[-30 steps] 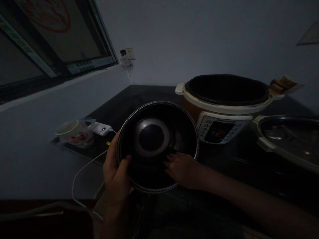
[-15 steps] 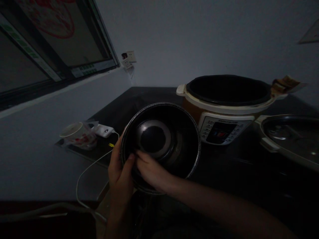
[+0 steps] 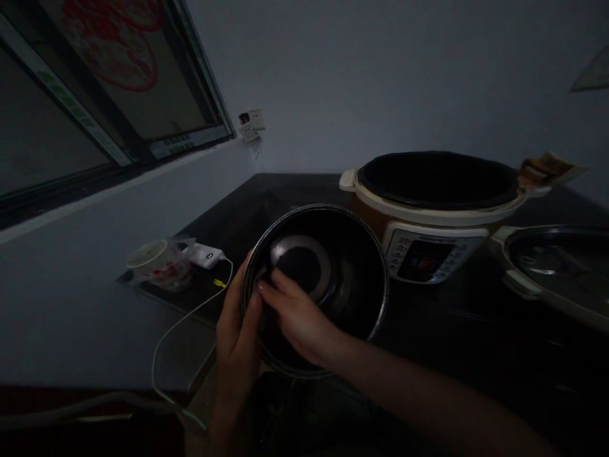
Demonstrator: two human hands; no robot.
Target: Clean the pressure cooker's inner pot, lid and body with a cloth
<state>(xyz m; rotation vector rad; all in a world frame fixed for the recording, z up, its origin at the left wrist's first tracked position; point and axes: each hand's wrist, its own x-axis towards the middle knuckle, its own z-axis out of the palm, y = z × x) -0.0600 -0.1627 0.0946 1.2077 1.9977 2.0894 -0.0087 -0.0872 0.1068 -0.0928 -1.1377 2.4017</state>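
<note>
While my left grip (image 3: 239,333) is clamped on the black pot (image 3: 356,279) at its left rim, I record my right grip (image 3: 302,317) inside it, contents undeterminable. The pot is held tilted, front-left of the cooker (image 3: 431,217) on the desk (image 3: 278,193).

Round black pot (image 3: 356,282), hand-held, tilted with open mouth facing camera, just off view centre toward 6 o'clock. Thin silvery rim, brightest near 4 o'clock; inner base shows dark disc with dull grey ring, offset toward 10-11 o'clock, pale glint same side. Inner wall at 6 too dark to read.
</note>
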